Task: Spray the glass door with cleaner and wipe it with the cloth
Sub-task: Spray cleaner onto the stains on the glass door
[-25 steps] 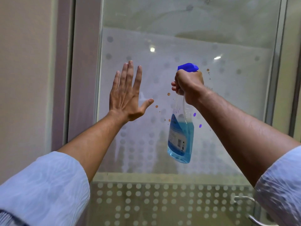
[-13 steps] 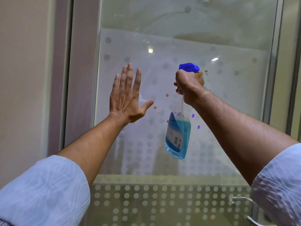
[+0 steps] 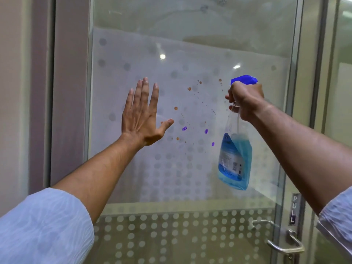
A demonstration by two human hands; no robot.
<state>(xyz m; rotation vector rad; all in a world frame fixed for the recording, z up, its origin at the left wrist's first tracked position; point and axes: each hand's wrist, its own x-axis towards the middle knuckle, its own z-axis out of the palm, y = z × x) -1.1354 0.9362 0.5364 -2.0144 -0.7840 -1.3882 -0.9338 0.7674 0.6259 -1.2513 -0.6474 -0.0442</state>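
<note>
Against the frosted, dot-patterned glass door (image 3: 190,54), two bare forearms are reaching up from pale blue sleeves.

Left hand (image 3: 142,115): fingers are standing straight and close together, pointing up, thumb splaying out to the right. The palm is facing the glass; whether it is actually touching the pane I cannot tell. It is holding nothing.

Right hand (image 3: 245,101): fingers are curling round the neck of a spray bottle (image 3: 235,159), just under its blue trigger head (image 3: 244,80), which is peeking out above the knuckles. The bottle is hanging below the fist, tilting slightly, clear plastic with blue liquid filling roughly the lower part and a label facing the camera. The nozzle is pointing left, towards the middle of the pane.

Between the two hands, brown spots (image 3: 189,88) and a few purple marks (image 3: 184,128) are showing on the glass, scattered in a loose ring. They are sitting apart from both hands, the nearest brown one lying just beside the left thumb tip.

Lower down, a clear band is crossing the door, and below it rows of white dots are running across. At lower right, a metal lever handle (image 3: 285,244) is sitting on the door edge, with a small vertical plate reading PULL (image 3: 294,208) just above it. A grey-mauve frame (image 3: 68,92) is running up the left side of the glass.
</note>
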